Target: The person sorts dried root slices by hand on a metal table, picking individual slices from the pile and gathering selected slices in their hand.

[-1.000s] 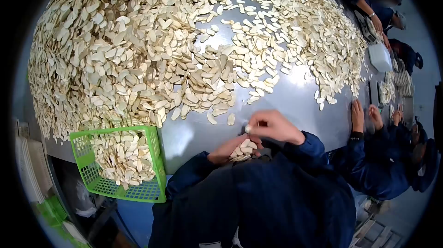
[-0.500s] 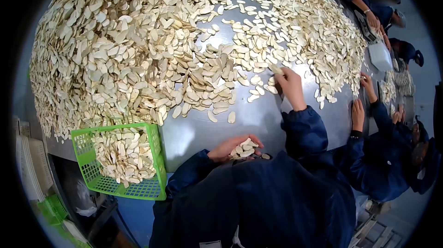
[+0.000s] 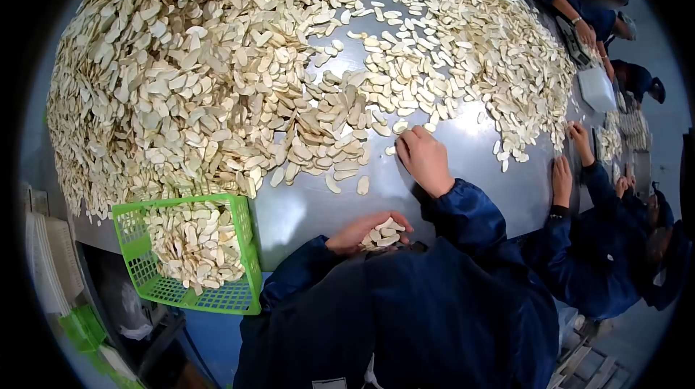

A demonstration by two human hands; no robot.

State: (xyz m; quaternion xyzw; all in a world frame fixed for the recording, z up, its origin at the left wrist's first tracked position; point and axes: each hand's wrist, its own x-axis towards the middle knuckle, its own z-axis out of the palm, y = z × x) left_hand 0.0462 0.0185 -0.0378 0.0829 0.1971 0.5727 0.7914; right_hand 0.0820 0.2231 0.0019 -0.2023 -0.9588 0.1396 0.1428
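My left hand (image 3: 355, 234) is cupped close to my body at the table's front edge, its fingers curled around a small heap of pale dried slices (image 3: 384, 234). Further out, over the metal tabletop, my right hand (image 3: 427, 161) reaches forward with its fingers bent down and drawn together. Beside its fingertips lie a few loose slices (image 3: 400, 127). Whatever is under or between those fingers is hidden by the hand.
A large mound of slices (image 3: 166, 77) covers the left; a flatter spread (image 3: 470, 34) lies right. A green plastic basket (image 3: 250, 251), partly filled with slices, is at the front left. Co-workers' hands (image 3: 562, 180) work at the right, near a white container (image 3: 596, 89).
My right hand has moved left and toward me. The slice seen in its fingers earlier is out of sight, and several loose slices near it no longer show. My left hand stays put.
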